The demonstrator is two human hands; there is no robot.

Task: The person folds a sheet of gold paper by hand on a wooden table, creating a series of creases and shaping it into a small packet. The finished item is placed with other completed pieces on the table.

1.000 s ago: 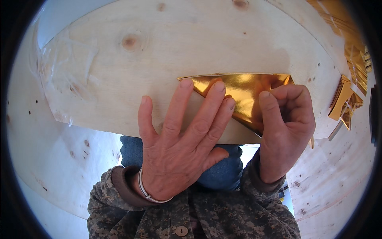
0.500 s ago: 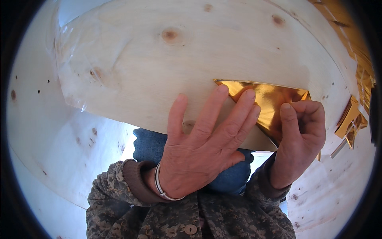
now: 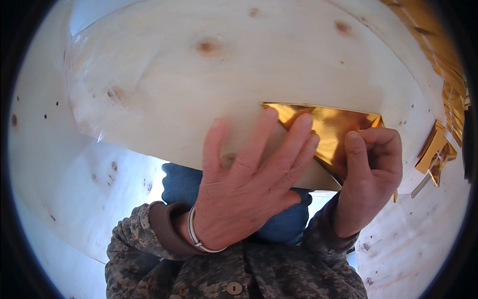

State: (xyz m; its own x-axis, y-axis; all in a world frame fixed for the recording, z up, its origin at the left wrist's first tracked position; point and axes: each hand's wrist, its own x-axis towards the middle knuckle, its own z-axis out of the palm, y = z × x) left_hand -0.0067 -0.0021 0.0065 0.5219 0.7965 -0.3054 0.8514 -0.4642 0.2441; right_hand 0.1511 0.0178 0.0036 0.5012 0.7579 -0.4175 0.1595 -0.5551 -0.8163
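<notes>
Gold foil sheet (image 3: 331,129) sits right of frame centre on the pale plywood surface (image 3: 294,65), roughly triangular: sharp tip at left, long straight upper edge, lower corner near the surface's front edge.

Done, by my read: that upper edge looks like a made crease, so at least one fold is in. Layer count not readable. Left: piece isn't released, both hands on it; right end is mostly hidden by fingers, so can't tell if that corner is finished.

Left hand (image 3: 249,199): grip apart, fingers spread, fingertips at the foil's lower-left edge, slightly blurred. Right hand (image 3: 371,174): grip together, thumb and bent forefinger looking pinched on the foil's right end.

Folded gold pieces (image 3: 429,152) lie apart at right of frame; gold foil stack (image 3: 432,42) upper right.
</notes>
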